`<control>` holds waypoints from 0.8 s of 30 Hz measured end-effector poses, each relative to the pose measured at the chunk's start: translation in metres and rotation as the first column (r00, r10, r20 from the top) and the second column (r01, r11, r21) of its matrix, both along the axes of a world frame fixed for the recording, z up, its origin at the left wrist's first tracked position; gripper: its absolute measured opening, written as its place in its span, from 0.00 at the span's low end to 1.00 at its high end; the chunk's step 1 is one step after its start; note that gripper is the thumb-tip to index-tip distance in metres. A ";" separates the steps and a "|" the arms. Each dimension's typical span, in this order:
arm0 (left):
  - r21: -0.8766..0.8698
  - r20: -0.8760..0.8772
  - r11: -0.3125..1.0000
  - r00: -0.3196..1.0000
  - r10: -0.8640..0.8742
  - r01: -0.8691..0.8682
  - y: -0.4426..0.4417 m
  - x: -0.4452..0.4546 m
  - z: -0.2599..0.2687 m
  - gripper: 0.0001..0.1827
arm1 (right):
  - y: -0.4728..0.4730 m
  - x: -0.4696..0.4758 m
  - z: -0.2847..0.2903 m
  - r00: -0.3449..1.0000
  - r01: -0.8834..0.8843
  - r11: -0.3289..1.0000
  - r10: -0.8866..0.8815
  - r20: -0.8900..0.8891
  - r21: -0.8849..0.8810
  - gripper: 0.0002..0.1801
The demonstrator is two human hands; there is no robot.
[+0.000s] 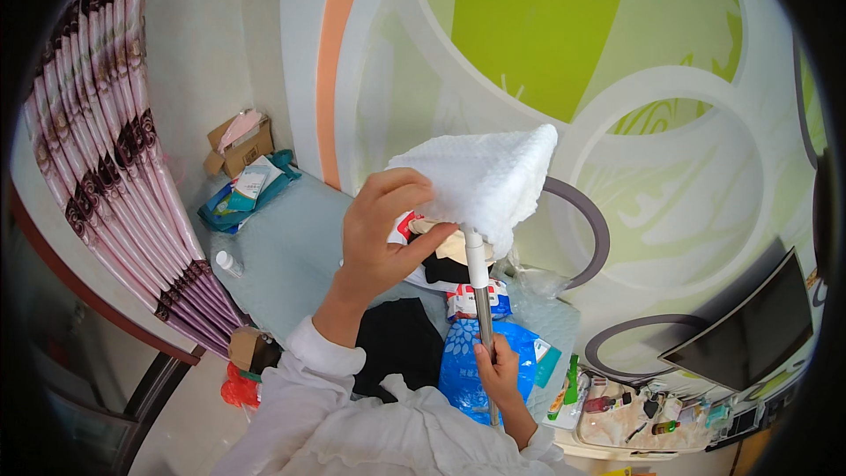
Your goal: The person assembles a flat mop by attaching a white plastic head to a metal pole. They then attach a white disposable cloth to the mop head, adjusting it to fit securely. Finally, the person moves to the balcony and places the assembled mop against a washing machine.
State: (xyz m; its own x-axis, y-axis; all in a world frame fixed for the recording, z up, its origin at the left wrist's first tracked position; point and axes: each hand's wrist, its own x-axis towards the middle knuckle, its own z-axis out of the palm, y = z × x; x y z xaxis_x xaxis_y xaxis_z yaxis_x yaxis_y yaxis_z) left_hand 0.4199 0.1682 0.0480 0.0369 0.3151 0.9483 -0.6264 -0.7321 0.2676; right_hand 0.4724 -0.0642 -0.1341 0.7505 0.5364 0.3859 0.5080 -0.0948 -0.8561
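Observation:
My right hand (pixel 500 368) grips the metal pole (pixel 486 317) of a long-handled tool, whose white socket joins a head wrapped in white textured cloth (pixel 476 172). The head is raised before me, tilted. At its left edge my left hand (pixel 390 225) is lifted, thumb and fingers apart; the fingertips are near or at the cloth, and whether they touch it I cannot tell. What lies under the cloth is hidden. Below the hands are a black cloth (pixel 400 344), a blue plastic package (pixel 456 370) and a pack of wipes (pixel 462 301).
A pale blue-grey covered surface (pixel 284 264) bears a white bottle (pixel 229 263), a teal bag (pixel 218 211) and an open cardboard box (pixel 248 149). Patterned curtains (pixel 119 165) hang left. A television (pixel 747 324) is on the right, above a cluttered cabinet top (pixel 644 410).

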 end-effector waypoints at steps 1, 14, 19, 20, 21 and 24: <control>0.118 -0.050 0.989 0.994 0.095 -0.089 0.002 0.002 0.003 0.15 | -0.002 0.001 -0.003 1.000 -0.008 1.000 0.008 -0.020 0.014 0.07; 0.345 -0.387 0.938 0.916 0.106 0.038 0.023 0.007 0.015 0.17 | -0.016 0.000 -0.007 0.942 -0.138 0.988 0.151 -0.300 0.067 0.08; 0.284 -0.499 0.936 0.866 -0.043 0.210 0.024 -0.003 0.025 0.14 | -0.021 0.004 -0.014 0.939 -0.136 0.990 0.144 -0.312 0.049 0.08; 0.233 -0.548 0.917 0.822 -0.152 0.325 0.026 -0.006 0.028 0.13 | -0.023 0.005 -0.016 0.945 -0.137 0.989 0.148 -0.293 0.059 0.08; 0.235 -0.545 0.918 0.826 -0.148 0.320 0.034 -0.009 0.029 0.13 | -0.024 0.005 -0.015 0.945 -0.141 0.988 0.152 -0.288 0.059 0.08; 0.014 -0.578 0.889 0.729 -0.367 0.458 0.060 -0.012 0.039 0.17 | -0.028 0.006 -0.014 0.922 -0.183 0.982 0.189 -0.338 0.050 0.07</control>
